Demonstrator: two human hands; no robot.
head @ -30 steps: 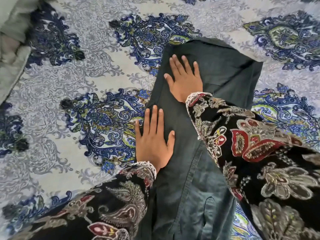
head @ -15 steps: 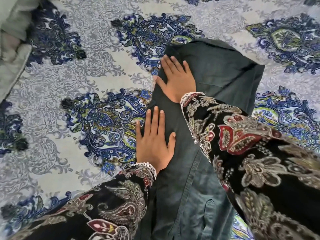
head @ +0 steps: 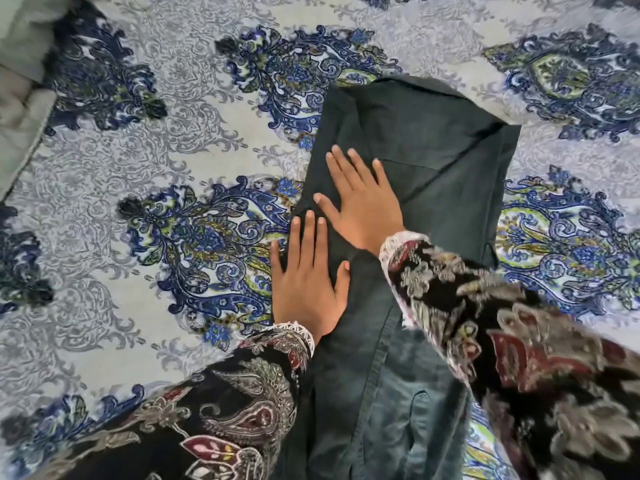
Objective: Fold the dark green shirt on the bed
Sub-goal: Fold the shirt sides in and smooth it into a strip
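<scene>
Both sleeves [head: 519, 341] are black with red, grey and cream paisley, edged with white lace cuffs [head: 298, 332].

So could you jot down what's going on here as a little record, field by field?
garment: dark green shirt, folded into a long strip
surface: bed sheet with blue paisley pattern
left hand: flat, fingers straight, on the shirt's left edge
right hand: flat, fingers spread, pressing the shirt further from the person
sleeves: dark floral fabric on both arms
upper left corner: pale bedding, partly in view
</scene>
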